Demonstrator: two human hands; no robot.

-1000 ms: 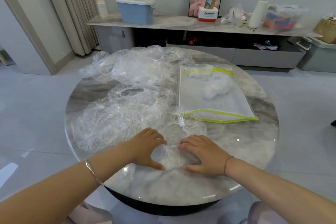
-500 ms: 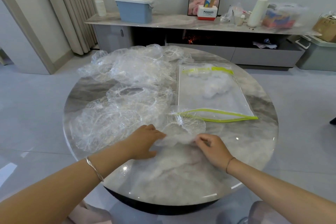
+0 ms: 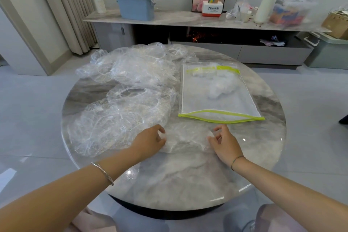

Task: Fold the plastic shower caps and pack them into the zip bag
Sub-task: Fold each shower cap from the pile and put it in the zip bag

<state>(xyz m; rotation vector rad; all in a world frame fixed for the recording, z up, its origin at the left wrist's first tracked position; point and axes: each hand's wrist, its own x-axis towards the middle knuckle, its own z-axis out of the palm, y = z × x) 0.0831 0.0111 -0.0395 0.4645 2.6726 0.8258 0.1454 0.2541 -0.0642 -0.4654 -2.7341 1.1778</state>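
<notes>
Hands: two, held apart. I see the left hand [image 3: 152, 139] and the right hand [image 3: 224, 141] each pinching one edge of the cap.
Cap: one [image 3: 186, 137], clear and spread flat between the hands, just toward 6 o'clock from the table's middle.
Pile: loose clear caps [image 3: 122, 111], tangled from 8 round to 12 o'clock. I cannot count them.
Bag: one [image 3: 216, 100], clear with lime-green strips at its near and far ends, lying flat at 2 o'clock.
Wad: one white lump [image 3: 222, 86] in the bag's far half. I cannot tell how many caps it holds.
Wristbands: two, a silver bangle [image 3: 103, 173] on the left and a thin cord [image 3: 236, 161] on the right.
Table: one [image 3: 188, 184], round, glossy grey marble.
Room: pale grey tiled floor. A long sideboard [image 3: 169, 19] stands at 12 o'clock and carries one blue bin [image 3: 135, 7], one white roll [image 3: 264, 8] and one red-and-white box [image 3: 212, 8]. One curtain [image 3: 71, 5] hangs at 10 o'clock.
</notes>
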